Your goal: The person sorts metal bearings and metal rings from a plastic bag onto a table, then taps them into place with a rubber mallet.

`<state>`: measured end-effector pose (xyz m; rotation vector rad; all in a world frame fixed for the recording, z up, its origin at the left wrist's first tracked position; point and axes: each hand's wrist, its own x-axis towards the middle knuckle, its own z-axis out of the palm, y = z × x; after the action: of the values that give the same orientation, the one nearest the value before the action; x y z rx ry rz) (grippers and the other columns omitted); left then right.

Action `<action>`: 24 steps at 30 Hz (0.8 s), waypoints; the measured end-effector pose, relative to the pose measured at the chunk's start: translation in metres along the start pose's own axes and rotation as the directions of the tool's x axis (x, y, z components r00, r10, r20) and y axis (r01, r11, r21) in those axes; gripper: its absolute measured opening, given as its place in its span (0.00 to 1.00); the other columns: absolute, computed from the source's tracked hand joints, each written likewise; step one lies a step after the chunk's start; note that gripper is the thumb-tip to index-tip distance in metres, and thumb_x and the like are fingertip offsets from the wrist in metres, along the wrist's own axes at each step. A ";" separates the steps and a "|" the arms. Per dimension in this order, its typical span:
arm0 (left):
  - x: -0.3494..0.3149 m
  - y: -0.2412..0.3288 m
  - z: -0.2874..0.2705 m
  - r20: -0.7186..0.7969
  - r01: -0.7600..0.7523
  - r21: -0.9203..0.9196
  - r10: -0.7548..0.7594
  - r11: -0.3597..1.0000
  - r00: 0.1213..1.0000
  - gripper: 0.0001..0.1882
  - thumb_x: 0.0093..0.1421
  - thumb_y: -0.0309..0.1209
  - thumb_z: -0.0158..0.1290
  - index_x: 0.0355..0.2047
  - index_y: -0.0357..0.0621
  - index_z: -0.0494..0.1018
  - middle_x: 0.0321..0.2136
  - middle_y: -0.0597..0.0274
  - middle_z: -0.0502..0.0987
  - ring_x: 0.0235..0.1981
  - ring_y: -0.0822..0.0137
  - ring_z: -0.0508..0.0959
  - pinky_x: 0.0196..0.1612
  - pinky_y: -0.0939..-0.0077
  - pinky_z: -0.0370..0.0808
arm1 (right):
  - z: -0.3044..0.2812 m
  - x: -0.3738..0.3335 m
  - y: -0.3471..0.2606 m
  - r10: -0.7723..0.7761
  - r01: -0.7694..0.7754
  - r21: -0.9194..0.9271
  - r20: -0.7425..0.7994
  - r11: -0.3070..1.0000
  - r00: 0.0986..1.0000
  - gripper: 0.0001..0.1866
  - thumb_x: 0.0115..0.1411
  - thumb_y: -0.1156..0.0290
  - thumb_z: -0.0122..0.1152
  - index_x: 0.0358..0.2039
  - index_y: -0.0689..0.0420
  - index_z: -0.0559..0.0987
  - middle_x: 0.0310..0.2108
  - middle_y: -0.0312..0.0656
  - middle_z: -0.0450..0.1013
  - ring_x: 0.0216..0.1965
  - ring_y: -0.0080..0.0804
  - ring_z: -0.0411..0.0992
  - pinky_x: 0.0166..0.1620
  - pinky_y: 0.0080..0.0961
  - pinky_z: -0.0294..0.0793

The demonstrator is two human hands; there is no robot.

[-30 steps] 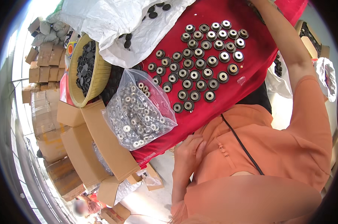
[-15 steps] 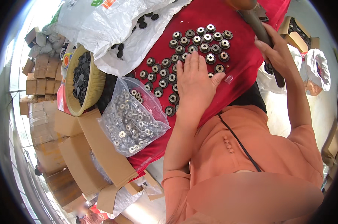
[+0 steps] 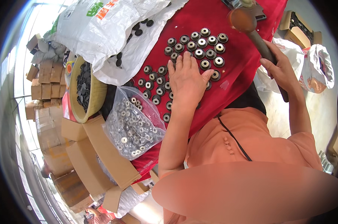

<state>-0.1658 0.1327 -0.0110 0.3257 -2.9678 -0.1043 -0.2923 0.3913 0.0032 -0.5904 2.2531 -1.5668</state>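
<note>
Left hand (image 3: 187,82) spread flat, gripping nothing, over black metal-centred rollers (image 3: 205,64) on red surface (image 3: 238,48); right hand (image 3: 283,71) curled round mallet (image 3: 259,40), right side

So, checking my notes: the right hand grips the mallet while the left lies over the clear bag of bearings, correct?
Not the bag: the head view shows the left hand over metal-centred caps on the red cloth. The right hand does grip the mallet.
</note>
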 end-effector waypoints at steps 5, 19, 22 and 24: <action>-0.005 -0.001 -0.001 -0.078 -0.031 0.059 0.035 0.998 0.996 0.35 0.61 0.54 0.52 0.56 0.35 0.70 0.61 0.50 0.67 0.63 0.53 0.65 0.68 0.50 0.53 | -0.002 -0.003 -0.017 0.039 -0.037 -0.028 0.046 0.999 0.998 0.28 0.61 0.64 0.60 0.62 0.53 0.67 0.30 0.34 0.68 0.23 0.18 0.66 0.25 0.18 0.68; -0.116 -0.023 -0.030 -0.263 0.003 -0.278 -0.079 0.961 0.962 0.26 0.57 0.42 0.61 0.49 0.35 0.73 0.58 0.46 0.69 0.58 0.47 0.70 0.61 0.42 0.61 | -0.005 0.039 -0.015 -0.194 0.292 -0.493 0.240 0.820 0.951 0.29 0.64 0.70 0.56 0.65 0.55 0.63 0.42 0.54 0.76 0.35 0.46 0.74 0.46 0.35 0.71; -0.134 -0.029 -0.033 -0.293 0.027 -0.292 -0.116 0.956 0.949 0.25 0.58 0.42 0.60 0.48 0.35 0.74 0.57 0.46 0.70 0.57 0.47 0.70 0.62 0.42 0.61 | -0.007 0.047 -0.037 -0.109 0.247 -0.483 0.296 0.840 0.949 0.29 0.64 0.70 0.56 0.65 0.54 0.63 0.35 0.52 0.75 0.33 0.41 0.73 0.41 0.34 0.71; -0.148 -0.031 -0.036 -0.352 0.070 -0.284 -0.172 0.956 0.920 0.24 0.59 0.42 0.60 0.48 0.35 0.74 0.57 0.45 0.71 0.57 0.48 0.70 0.62 0.43 0.60 | -0.006 0.041 -0.055 -0.052 0.181 -0.460 0.279 0.869 0.959 0.31 0.63 0.67 0.55 0.66 0.53 0.62 0.27 0.41 0.69 0.24 0.29 0.69 0.32 0.27 0.72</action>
<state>-0.0111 0.1328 0.0006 0.4396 -2.5133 -0.4054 -0.3227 0.3585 0.0555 -1.0180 2.4354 -0.8878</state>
